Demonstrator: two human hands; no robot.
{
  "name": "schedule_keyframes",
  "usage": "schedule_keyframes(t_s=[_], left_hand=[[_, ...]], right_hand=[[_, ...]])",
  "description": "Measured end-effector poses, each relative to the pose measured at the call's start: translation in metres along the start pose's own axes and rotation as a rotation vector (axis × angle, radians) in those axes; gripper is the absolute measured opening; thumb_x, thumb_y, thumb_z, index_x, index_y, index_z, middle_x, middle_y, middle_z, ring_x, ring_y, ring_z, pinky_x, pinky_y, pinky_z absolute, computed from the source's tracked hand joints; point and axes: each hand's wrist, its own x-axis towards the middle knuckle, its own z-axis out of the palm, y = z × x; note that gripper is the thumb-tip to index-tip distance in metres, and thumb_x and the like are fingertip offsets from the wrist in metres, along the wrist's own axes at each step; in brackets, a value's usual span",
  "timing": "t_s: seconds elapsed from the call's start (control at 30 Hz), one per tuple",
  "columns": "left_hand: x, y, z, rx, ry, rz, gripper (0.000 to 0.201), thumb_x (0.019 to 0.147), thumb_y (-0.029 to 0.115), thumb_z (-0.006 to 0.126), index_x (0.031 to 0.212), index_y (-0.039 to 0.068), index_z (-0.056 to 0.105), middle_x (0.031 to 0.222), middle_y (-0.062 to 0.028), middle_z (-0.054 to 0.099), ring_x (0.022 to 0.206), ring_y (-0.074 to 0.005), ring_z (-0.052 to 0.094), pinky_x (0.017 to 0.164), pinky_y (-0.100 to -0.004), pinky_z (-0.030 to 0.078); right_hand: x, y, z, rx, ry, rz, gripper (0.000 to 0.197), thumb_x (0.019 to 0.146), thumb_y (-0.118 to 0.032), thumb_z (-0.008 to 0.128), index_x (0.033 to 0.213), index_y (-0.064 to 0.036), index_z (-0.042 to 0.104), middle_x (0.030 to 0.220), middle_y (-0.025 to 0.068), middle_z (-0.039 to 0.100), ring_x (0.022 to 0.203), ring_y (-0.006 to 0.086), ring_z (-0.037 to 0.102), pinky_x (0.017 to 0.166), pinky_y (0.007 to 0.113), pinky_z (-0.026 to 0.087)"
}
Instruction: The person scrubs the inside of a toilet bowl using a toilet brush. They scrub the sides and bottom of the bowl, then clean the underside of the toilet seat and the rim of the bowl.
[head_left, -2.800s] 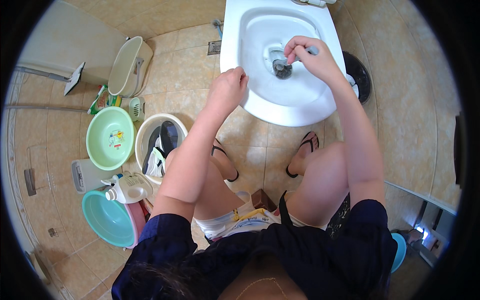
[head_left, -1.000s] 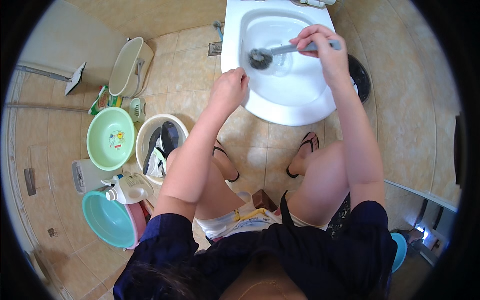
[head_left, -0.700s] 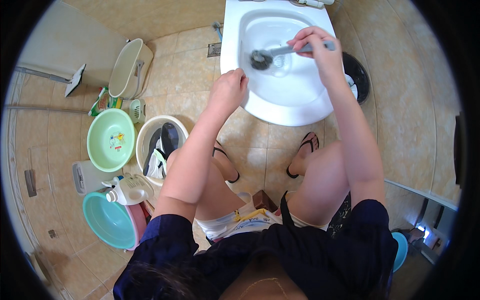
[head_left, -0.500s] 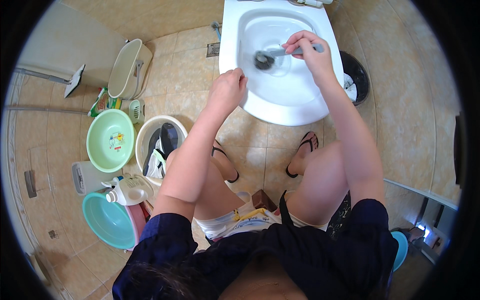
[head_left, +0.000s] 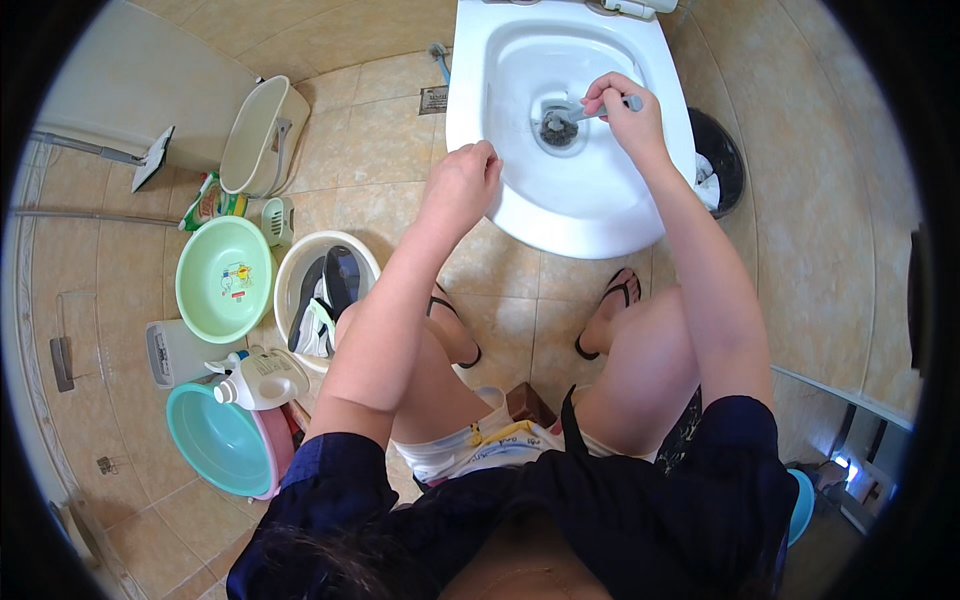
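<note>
A white toilet bowl (head_left: 560,225) stands in front of me with its seat up out of the way. My right hand (head_left: 632,115) is over the bowl, closed round the grey handle of a toilet brush (head_left: 558,128). The brush's dark, round bristle head sits down in the drain hole at the bowl's bottom. My left hand (head_left: 462,185) is curled into a loose fist by the bowl's left rim, with nothing showing in it. Whether it touches the rim I cannot tell.
A black waste bin (head_left: 735,165) stands right of the toilet. At left are a cream bin (head_left: 262,140), a green basin (head_left: 222,290), a bucket (head_left: 375,265) holding shoes, a jug (head_left: 270,380) and a turquoise basin (head_left: 215,440). A squeegee (head_left: 155,160) leans nearby.
The brush head has moved right, from the bowl's left inner side into the drain hole. My right hand has shifted slightly. My left hand stays closed beside the rim.
</note>
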Motion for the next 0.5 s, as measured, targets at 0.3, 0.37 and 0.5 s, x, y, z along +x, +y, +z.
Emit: schedule_keyframes(t_s=[0.3, 0.37, 0.5], left_hand=[[0.000, 0.000, 0.002, -0.029, 0.034, 0.010, 0.014, 0.085, 0.013, 0.058, 0.083, -0.001, 0.059, 0.079, -0.0198, 0.063, 0.074, -0.0369, 0.061, 0.067, -0.0423, 0.049], [0.000, 0.000, 0.003, -0.024, 0.038, 0.014, 0.014, 0.085, 0.013, 0.058, 0.083, -0.001, 0.059, 0.079, -0.0196, 0.063, 0.074, -0.0368, 0.061, 0.067, -0.0424, 0.049], [0.000, -0.001, 0.003, -0.007, 0.038, 0.016, 0.014, 0.085, 0.012, 0.058, 0.083, -0.001, 0.059, 0.080, -0.0191, 0.063, 0.074, -0.0367, 0.061, 0.067, -0.0427, 0.049]], right_hand=[[0.009, 0.037, 0.020, -0.010, -0.083, -0.042, 0.021, 0.084, -0.004, 0.042, 0.081, -0.0021, 0.062, 0.075, 0.0057, 0.065, 0.073, 0.0104, 0.061, 0.067, 0.024, 0.046], [0.010, 0.021, 0.013, 0.037, 0.005, -0.005, 0.022, 0.084, -0.004, 0.041, 0.082, -0.0024, 0.063, 0.077, 0.0059, 0.066, 0.074, 0.0115, 0.062, 0.067, 0.025, 0.048], [0.009, -0.026, -0.004, 0.259, 0.182, 0.068, 0.024, 0.086, -0.005, 0.039, 0.084, -0.0020, 0.063, 0.081, 0.0070, 0.067, 0.077, 0.0141, 0.065, 0.070, 0.027, 0.052]])
